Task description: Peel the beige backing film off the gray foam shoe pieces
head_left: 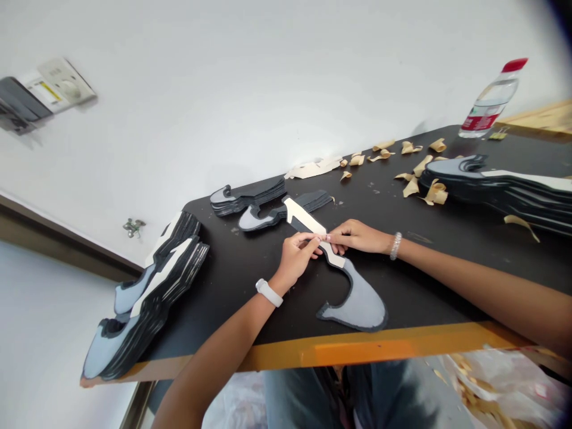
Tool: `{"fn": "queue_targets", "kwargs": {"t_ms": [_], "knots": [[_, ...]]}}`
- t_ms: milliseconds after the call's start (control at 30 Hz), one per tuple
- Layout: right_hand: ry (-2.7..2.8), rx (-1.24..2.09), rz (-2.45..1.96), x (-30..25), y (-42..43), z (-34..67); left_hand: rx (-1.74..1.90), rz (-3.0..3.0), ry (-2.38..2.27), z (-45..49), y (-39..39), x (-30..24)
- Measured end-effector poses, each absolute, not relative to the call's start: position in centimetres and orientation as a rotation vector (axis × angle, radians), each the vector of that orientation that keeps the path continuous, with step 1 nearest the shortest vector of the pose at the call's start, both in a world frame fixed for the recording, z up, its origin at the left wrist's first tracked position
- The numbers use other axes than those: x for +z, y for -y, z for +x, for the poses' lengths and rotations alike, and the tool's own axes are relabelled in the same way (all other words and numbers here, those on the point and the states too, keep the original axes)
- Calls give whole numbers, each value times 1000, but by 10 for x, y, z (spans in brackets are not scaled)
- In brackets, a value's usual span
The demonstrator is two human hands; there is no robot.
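Observation:
A flat, hook-shaped shoe-upper piece (361, 298) lies on the black table in front of me, its broad grey curved end toward the front edge. A cream strip (304, 217) runs along its narrow part, bordered in black. My left hand (292, 256), with a white band on the wrist, is closed in a pinch at the narrow middle of the piece. Right beside it, my right hand (353, 235), wearing a clear beaded bracelet, pinches the same spot from the other side. The fingertips nearly meet and cover what lies between them.
Stacks of similar pieces stand at the left edge (165, 304), behind my hands (250, 199) and at the right (496, 190). Curled tan paper scraps (435, 193) are scattered toward the back. A red-capped water bottle (489, 101) stands at the far right, near a binder clip (499, 134).

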State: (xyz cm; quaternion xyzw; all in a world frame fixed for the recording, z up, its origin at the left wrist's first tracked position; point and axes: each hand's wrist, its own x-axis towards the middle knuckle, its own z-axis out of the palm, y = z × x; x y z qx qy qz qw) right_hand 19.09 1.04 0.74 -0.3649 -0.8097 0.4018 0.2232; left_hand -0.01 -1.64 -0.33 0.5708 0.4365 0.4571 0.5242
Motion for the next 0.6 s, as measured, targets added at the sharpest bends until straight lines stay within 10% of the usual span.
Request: {"fn": "queue_targets", "kwargs": {"t_ms": [600], "knots": [[2258,1074,-1012,9,-8,189,1096,1368,-1018,-1,16,-3]]}}
